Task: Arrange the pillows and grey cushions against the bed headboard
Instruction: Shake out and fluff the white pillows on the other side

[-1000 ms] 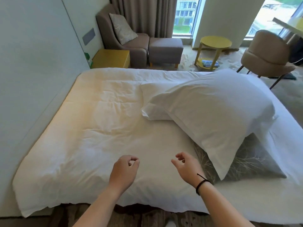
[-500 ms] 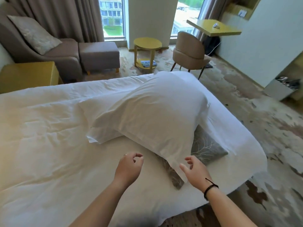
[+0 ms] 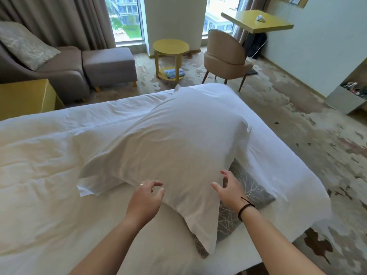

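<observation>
White bed (image 3: 49, 195) lay rumpled, both hands reaching, fingers apart, gripping nothing.
Left hand (image 3: 146, 197) and right hand (image 3: 228, 190) flanked the pillow (image 3: 174, 147); lifting it could drag the cushion (image 3: 248, 187) beneath, at 3 o'clock, floorward.

A big white pillow (image 3: 178, 147) lies flat on the bed (image 3: 39, 185), near the bed's right edge. It is puffy, and its cover has soft folds. One of its corners points to the near edge of the bed. A second white pillow (image 3: 95, 181) peeks out from under its left side. A grey cushion (image 3: 248, 187) with a white twig pattern lies under the big pillow's right side, and only part of it shows.
</observation>
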### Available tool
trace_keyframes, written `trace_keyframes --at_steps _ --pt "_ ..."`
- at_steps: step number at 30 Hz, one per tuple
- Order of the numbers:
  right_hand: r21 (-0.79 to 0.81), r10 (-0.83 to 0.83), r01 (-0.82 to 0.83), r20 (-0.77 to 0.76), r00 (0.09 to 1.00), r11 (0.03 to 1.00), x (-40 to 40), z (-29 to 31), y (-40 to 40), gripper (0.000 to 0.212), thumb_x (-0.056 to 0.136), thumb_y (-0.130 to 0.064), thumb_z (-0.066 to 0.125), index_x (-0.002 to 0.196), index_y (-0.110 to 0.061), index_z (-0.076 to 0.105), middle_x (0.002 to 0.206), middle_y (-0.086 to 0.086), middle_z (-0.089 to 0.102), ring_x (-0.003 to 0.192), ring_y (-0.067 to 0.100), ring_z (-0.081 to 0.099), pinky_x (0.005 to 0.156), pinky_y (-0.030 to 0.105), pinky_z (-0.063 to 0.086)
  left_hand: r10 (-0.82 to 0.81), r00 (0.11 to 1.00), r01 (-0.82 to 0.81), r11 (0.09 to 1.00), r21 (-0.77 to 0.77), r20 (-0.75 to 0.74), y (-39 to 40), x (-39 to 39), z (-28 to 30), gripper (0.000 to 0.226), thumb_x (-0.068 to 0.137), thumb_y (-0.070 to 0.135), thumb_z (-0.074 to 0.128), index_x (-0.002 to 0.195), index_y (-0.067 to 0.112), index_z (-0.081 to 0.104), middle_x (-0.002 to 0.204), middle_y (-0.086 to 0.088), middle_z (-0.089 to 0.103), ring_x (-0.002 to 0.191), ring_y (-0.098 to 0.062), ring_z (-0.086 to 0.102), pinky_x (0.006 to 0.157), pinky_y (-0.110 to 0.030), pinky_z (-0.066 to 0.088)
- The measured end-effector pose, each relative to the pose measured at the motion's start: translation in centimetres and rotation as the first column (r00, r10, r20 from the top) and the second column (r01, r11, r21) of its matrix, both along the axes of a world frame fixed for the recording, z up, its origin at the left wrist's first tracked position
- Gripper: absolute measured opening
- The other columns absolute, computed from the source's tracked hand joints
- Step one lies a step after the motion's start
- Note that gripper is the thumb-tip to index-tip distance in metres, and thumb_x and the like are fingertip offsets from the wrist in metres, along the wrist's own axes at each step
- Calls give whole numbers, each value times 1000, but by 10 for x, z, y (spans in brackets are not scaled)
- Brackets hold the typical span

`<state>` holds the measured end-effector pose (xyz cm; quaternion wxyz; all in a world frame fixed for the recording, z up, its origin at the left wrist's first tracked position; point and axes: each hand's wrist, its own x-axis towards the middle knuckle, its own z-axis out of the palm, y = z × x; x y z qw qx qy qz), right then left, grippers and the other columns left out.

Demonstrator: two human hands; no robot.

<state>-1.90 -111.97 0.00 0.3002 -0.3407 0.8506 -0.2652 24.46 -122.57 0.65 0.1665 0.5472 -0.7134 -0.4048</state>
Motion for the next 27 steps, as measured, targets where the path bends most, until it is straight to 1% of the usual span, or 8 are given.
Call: trace_keyframes --at_steps 4,11,14,19,21,24,25,27 --pt "-54 175 -184 -131 976 981 -49 2 -54 64 89 -45 63 144 -27 37 146 -1 43 134 17 40 107 35 34 -6 997 10 999 -50 80 -30 -51 8 24 89 38 62 113 34 64 118 11 61 111 -11 57 91 -32 46" --pt "28 506 -536 -375 777 844 -81 4 -159 66 89 -54 55 147 -31 33 158 -2 28 144 21 25 116 39 23 32 970 -14 997 -78 242 -91 -108 12 43 89 41 60 130 34 54 124 2 59 120 -17 51 86 -28 38" --pt "85 603 -627 -403 689 774 -80 5 -204 66 88 -60 51 146 -35 31 161 -4 20 147 22 16 117 44 17 94 950 -66 992 -104 298 -125 -112 12 45 88 43 61 131 32 53 122 -4 58 120 -24 50 91 -35 42" --pt "79 670 -713 -429 606 696 -74 -3 -250 65 89 -64 45 145 -37 29 162 -5 17 149 22 11 119 47 8 216 911 -157 969 -188 351 -208 -95 10 49 90 41 61 132 17 55 136 -13 53 130 -30 45 110 -40 35" --pt "73 666 -717 -445 598 693 -74 -16 -247 65 90 -67 36 147 -39 25 162 -7 16 149 19 8 120 45 4 273 872 -240 962 -130 407 -240 -83 7 62 88 54 57 137 16 50 142 -14 51 132 -33 44 110 -43 35" --pt "51 649 -710 -457 609 702 -75 -39 -231 67 89 -73 21 149 -43 18 162 -11 13 149 14 4 121 41 -1 207 849 -268 962 59 486 -266 -72 -4 86 79 73 55 144 17 44 148 -8 47 135 -31 44 110 -42 35" --pt "51 649 -709 -454 611 704 -75 -44 -226 67 89 -74 19 149 -44 17 162 -12 13 149 14 4 121 40 -2 171 867 -245 964 101 468 -267 -73 -8 79 79 72 58 136 18 53 142 -7 54 131 -30 49 103 -37 39" --pt "63 647 -706 -464 605 705 -75 -49 -218 68 88 -75 18 148 -43 20 161 -12 16 149 14 7 121 40 0 154 891 -213 973 93 426 -259 -80 -18 45 79 66 62 91 23 72 101 -2 70 109 -29 62 80 -31 43"
